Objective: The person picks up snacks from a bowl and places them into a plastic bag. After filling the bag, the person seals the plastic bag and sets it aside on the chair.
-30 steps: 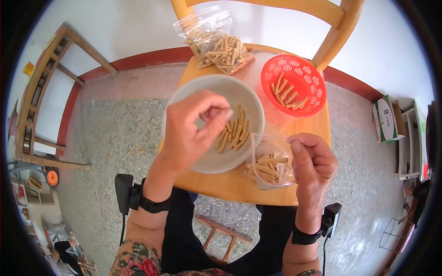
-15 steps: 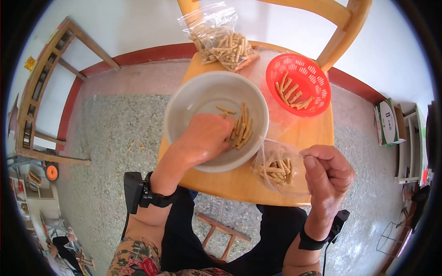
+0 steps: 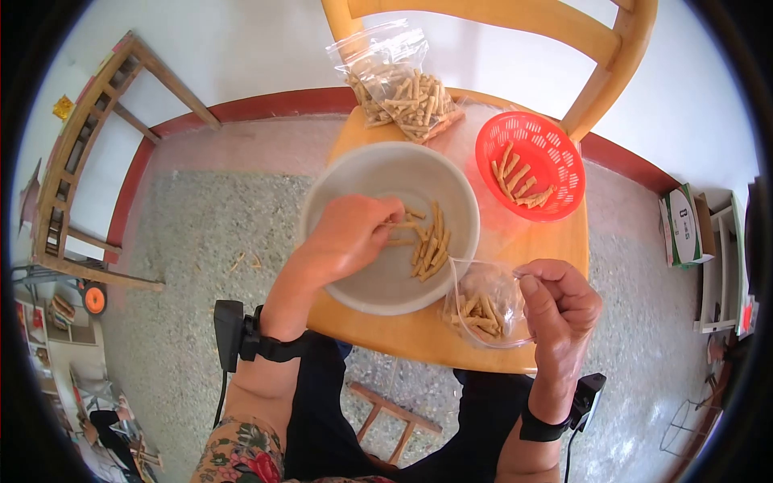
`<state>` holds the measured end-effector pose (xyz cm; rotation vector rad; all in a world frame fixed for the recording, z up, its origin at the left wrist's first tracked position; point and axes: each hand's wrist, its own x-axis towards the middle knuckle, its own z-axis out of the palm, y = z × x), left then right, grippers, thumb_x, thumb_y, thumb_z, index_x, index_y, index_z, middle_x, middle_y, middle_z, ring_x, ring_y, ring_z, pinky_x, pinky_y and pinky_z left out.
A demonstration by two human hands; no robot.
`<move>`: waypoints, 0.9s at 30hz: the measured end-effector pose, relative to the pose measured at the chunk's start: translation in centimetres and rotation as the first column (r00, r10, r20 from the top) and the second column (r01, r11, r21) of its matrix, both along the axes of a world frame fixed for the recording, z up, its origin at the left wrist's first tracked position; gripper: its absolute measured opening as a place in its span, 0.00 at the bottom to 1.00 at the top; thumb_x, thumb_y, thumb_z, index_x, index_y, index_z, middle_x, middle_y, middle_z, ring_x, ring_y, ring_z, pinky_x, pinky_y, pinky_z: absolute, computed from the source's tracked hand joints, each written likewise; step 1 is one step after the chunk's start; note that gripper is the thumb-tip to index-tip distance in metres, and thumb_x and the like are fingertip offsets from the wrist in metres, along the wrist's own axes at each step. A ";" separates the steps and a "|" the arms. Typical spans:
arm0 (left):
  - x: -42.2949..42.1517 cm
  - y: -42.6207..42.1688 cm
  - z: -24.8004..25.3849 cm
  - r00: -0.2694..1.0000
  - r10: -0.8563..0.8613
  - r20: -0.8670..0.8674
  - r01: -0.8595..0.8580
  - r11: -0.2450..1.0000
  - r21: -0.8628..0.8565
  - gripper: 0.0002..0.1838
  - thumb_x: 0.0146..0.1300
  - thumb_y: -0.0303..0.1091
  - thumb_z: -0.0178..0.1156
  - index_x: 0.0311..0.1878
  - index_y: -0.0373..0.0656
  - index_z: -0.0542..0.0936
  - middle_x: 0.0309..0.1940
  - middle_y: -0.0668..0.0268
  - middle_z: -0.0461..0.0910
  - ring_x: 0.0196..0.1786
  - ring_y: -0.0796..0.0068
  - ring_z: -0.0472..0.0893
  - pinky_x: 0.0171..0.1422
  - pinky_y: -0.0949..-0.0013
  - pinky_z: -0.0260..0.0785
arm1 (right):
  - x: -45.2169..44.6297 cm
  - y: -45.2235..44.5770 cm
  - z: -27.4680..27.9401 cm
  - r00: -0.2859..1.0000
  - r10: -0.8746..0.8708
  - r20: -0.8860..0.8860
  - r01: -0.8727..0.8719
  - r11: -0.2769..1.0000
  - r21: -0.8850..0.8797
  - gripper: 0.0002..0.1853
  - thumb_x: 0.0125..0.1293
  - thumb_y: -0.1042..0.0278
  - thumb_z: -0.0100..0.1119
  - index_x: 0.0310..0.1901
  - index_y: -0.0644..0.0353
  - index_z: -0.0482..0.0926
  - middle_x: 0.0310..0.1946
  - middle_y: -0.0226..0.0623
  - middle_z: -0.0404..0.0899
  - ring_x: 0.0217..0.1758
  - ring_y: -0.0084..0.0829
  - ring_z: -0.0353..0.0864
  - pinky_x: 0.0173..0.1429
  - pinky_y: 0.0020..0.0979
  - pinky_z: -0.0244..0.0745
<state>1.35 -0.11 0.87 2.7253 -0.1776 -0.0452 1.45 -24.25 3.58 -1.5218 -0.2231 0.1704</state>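
My left hand (image 3: 352, 235) is over the grey bowl (image 3: 316, 274), its fingers closed around a few short light-brown sticks that poke out toward the right. More of these sticks (image 3: 435, 245) lie loosely on the right side of the bowl's bottom. My right hand (image 3: 561, 304) pinches the upper edge of a small clear plastic bag (image 3: 509, 283). Several sticks (image 3: 481, 315) rest inside that bag, which sits on the chair's front right, close to the bowl, with its mouth parted.
All this stands on a wooden chair seat (image 3: 386, 342). Behind the bowl is a fuller zip bag of sticks (image 3: 415, 101). A red slotted basket (image 3: 569, 197) with several sticks is at the back right. A small wooden stool (image 3: 394, 410) shows between my legs.
My left hand has shifted left within the bowl and now shows sticks in its fingers. The small bag's mouth gapes wider. The whole view has shifted slightly.
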 end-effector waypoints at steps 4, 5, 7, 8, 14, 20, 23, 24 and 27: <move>-0.3 0.2 1.3 0.982 0.097 -0.159 -0.177 0.751 -0.635 0.09 0.54 0.23 0.50 0.40 0.38 0.73 0.23 0.64 0.77 0.23 0.78 0.75 0.26 0.77 0.65 | 0.1 0.1 -0.1 1.000 0.003 0.000 -0.003 1.000 -0.022 0.04 0.57 0.81 0.53 0.34 0.69 0.75 0.22 0.30 0.77 0.25 0.12 0.71 0.29 0.13 0.64; -0.5 0.1 1.7 0.978 0.076 -0.194 -0.201 0.577 -0.792 0.08 0.57 0.25 0.50 0.41 0.37 0.73 0.23 0.65 0.77 0.23 0.82 0.75 0.26 0.79 0.65 | 0.1 0.1 0.0 1.000 0.012 0.000 -0.012 0.999 -0.036 0.04 0.57 0.81 0.53 0.34 0.69 0.75 0.22 0.29 0.77 0.25 0.11 0.71 0.29 0.13 0.63; -0.6 0.1 2.1 0.978 0.035 -0.204 -0.195 0.484 -0.853 0.09 0.58 0.27 0.50 0.41 0.36 0.72 0.25 0.63 0.77 0.23 0.80 0.75 0.26 0.79 0.66 | 0.1 0.2 -0.1 1.000 0.015 0.003 -0.015 0.999 -0.038 0.04 0.57 0.81 0.53 0.34 0.69 0.75 0.21 0.29 0.76 0.25 0.11 0.70 0.29 0.13 0.63; -0.6 0.1 2.3 0.977 -0.009 -0.215 -0.196 0.384 -0.902 0.10 0.60 0.30 0.50 0.42 0.35 0.71 0.27 0.61 0.78 0.23 0.79 0.75 0.26 0.78 0.66 | 0.2 0.2 -0.1 1.000 0.019 -0.001 -0.019 0.999 -0.043 0.04 0.57 0.81 0.53 0.34 0.69 0.75 0.21 0.29 0.76 0.24 0.11 0.70 0.29 0.13 0.63; -1.2 -0.6 3.2 0.954 -0.202 -0.222 -0.209 0.084 -0.974 0.09 0.59 0.32 0.51 0.39 0.39 0.69 0.28 0.55 0.78 0.20 0.78 0.75 0.24 0.78 0.65 | 0.1 0.6 -0.2 1.000 0.005 -0.015 -0.005 1.000 -0.019 0.03 0.56 0.81 0.53 0.33 0.69 0.75 0.20 0.28 0.76 0.24 0.10 0.69 0.29 0.13 0.63; -2.3 -3.1 5.0 0.963 -0.171 -0.210 -0.209 0.025 -0.978 0.08 0.50 0.27 0.56 0.35 0.40 0.69 0.27 0.50 0.77 0.20 0.73 0.76 0.23 0.77 0.67 | 0.1 0.6 -0.5 1.000 0.013 -0.005 -0.013 0.998 -0.066 0.03 0.56 0.81 0.54 0.33 0.68 0.75 0.19 0.27 0.76 0.23 0.10 0.69 0.28 0.13 0.63; -2.5 -4.6 3.9 0.983 -0.094 0.156 0.180 0.372 -0.911 0.10 0.45 0.22 0.60 0.32 0.40 0.71 0.32 0.55 0.77 0.27 0.75 0.76 0.25 0.78 0.66 | 0.0 0.9 0.0 1.000 0.013 -0.002 -0.013 0.999 -0.036 0.03 0.57 0.80 0.54 0.34 0.68 0.75 0.18 0.26 0.75 0.22 0.10 0.68 0.27 0.13 0.62; -2.6 -5.1 4.0 0.984 -0.097 0.150 0.176 0.366 -0.914 0.10 0.45 0.22 0.60 0.32 0.40 0.71 0.32 0.55 0.77 0.27 0.75 0.76 0.25 0.78 0.66 | 0.0 0.8 -0.2 1.000 0.009 -0.008 -0.009 0.999 -0.042 0.03 0.57 0.80 0.54 0.34 0.68 0.75 0.18 0.26 0.75 0.22 0.10 0.68 0.27 0.13 0.62; -2.3 -6.7 3.9 0.875 -0.150 0.460 0.356 0.843 -0.403 0.08 0.45 0.20 0.60 0.29 0.40 0.75 0.32 0.67 0.75 0.26 0.83 0.71 0.25 0.80 0.61 | 0.0 0.7 -0.5 0.999 0.013 0.036 -0.012 0.999 -0.034 0.03 0.57 0.80 0.54 0.34 0.67 0.75 0.19 0.26 0.75 0.23 0.10 0.68 0.27 0.14 0.62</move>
